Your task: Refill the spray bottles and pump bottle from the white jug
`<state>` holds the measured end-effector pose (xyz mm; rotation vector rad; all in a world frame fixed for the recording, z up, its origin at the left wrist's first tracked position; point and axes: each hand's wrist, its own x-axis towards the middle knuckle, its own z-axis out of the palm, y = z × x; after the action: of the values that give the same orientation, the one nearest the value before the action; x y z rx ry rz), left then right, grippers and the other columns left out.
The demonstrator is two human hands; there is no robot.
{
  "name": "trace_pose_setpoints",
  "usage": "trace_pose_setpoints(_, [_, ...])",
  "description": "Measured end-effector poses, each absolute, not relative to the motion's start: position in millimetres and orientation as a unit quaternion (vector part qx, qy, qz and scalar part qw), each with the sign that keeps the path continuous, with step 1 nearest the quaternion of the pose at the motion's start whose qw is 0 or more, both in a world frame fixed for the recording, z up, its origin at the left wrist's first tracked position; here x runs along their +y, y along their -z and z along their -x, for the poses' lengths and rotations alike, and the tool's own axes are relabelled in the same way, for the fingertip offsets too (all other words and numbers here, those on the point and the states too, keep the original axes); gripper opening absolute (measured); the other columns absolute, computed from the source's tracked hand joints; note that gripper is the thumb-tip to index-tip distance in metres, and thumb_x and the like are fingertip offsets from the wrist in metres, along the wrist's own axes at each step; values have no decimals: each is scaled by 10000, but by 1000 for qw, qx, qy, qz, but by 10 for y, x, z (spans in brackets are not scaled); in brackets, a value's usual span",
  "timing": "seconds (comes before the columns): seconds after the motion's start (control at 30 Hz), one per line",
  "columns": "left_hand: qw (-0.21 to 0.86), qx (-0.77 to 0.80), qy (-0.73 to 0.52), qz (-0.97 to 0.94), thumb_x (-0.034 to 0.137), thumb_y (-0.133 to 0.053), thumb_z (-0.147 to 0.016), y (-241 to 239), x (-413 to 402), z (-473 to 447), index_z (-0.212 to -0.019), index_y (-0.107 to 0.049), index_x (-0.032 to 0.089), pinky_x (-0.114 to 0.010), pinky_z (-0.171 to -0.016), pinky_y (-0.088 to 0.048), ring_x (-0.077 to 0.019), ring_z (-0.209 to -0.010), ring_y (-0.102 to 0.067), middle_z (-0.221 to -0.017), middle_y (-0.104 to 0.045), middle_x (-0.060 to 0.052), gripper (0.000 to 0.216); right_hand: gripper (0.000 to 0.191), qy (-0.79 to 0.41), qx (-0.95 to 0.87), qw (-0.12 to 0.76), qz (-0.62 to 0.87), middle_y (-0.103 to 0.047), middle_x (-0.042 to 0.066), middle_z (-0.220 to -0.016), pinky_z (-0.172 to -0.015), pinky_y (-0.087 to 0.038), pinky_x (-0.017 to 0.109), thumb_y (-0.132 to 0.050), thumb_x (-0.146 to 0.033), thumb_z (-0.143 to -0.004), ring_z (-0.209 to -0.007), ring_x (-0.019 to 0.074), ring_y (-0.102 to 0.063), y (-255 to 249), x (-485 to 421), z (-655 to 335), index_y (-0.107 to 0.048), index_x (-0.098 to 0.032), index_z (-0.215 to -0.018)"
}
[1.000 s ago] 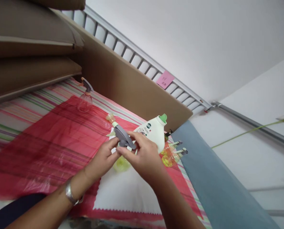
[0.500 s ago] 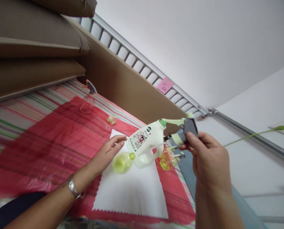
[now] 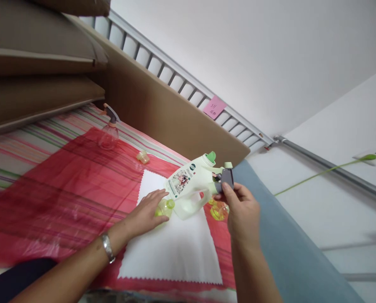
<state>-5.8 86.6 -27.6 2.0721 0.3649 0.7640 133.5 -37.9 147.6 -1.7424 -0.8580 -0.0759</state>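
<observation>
My left hand point(image 3: 148, 211) curls around a small translucent yellow-green bottle point(image 3: 166, 207), with the thumb on its near side; the palm hides part of it. The bottle's mouth has no sprayer on it. In my right hand point(image 3: 241, 206) is a grey and pale green trigger sprayer point(image 3: 227, 177), pinched between thumb and fingers. It overlaps a white detergent jug point(image 3: 190, 179) with a green spout, which stands between my hands. Underneath lies a white cloth point(image 3: 175, 252) with zigzag edges.
A clear spray bottle point(image 3: 109, 134) with a dark trigger stands at the back left, near a small cream cap point(image 3: 142, 157). Right of the jug are yellow bottles point(image 3: 217, 211), partly hidden by my right hand. Red sheeting point(image 3: 80, 189) covers the striped cloth. A brown board point(image 3: 162, 109) rises behind.
My left hand has moved onto the yellow-green bottle and closed around it. My right hand has brought the sprayer left and slightly lower, closer to the jug. The view has shifted slightly.
</observation>
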Motion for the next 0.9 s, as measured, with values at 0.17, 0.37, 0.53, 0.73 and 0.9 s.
trace_pose_setpoints(0.17, [441, 157, -287, -836, 382, -633, -744, 220, 859, 75, -1318, -390, 212, -467, -1079, -261, -268, -1319, -305, -1419, -377, -124, 646, 285, 24, -366, 538, 759, -615, -7, -589, -611, -465, 298, -647, -423, -718, -580, 155, -590, -1358, -340, -1336, -619, -162, -830])
trace_pose_setpoints(0.37, [443, 158, -271, -840, 391, -628, -745, 254, 860, 48, -1320, -393, 203, -462, -1080, -260, -267, -1320, -301, -1418, -376, -131, 649, 269, 29, -404, 476, 781, -624, 0, -622, -605, -456, 293, -625, -414, -731, -587, 164, -593, -1065, -295, -1271, -609, -172, -847])
trace_pose_setpoints(0.53, [440, 164, -263, -843, 351, -644, -730, 279, 846, 28, -1317, -397, 192, -455, -1083, -259, -261, -1320, -302, -1418, -377, -133, 656, 193, 82, -492, 365, 786, -631, 17, -721, -629, -432, 275, -582, -371, -769, -655, 159, -568, -744, -230, -1207, -621, -185, -798])
trace_pose_setpoints(0.73, [447, 168, -243, -845, 329, -644, -726, 240, 831, 23, -1312, -404, 165, -456, -1090, -252, -272, -1325, -296, -1419, -370, -146, 654, 172, 93, -520, 331, 782, -612, 9, -718, -600, -405, 263, -563, -352, -781, -636, 149, -524, -593, -157, -1190, -612, -189, -810])
trace_pose_setpoints(0.9, [447, 169, -250, -842, 335, -633, -738, 254, 835, 10, -1315, -393, 157, -444, -1092, -254, -264, -1322, -300, -1410, -383, -145, 650, 173, 67, -526, 326, 783, -615, 17, -732, -627, -408, 270, -565, -346, -780, -667, 156, -532, -568, -104, -1180, -610, -184, -818])
